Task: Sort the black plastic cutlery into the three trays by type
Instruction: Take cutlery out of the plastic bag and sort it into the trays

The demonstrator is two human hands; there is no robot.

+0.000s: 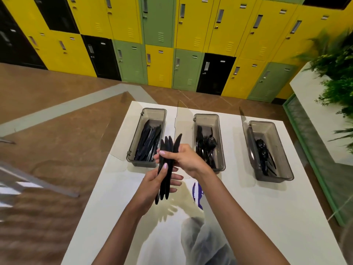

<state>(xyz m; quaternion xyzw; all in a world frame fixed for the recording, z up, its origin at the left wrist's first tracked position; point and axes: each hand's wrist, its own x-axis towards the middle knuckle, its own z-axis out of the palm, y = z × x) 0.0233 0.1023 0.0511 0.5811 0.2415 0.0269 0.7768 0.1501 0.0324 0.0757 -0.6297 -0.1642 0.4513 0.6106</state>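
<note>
At centre frame, above a white desk (248,217), a person's left hand (154,182) and right hand (186,158) together grip a bundle of black plastic knives (168,148). The right hand's fingers (164,153) curl round the bundle, the left thumb clamps it lower down, and the blades point toward the top of the frame. Beyond the hands stand three smoky trays: the left tray (131,150) holds knives, the middle tray (206,116) forks, the right tray (262,123) spoons. Yellow, green and black lockers (191,35) fill the upper frame.

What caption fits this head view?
Left hand and right hand grip a bundle of black knives near the knife tray, fork tray and spoon tray.
</note>
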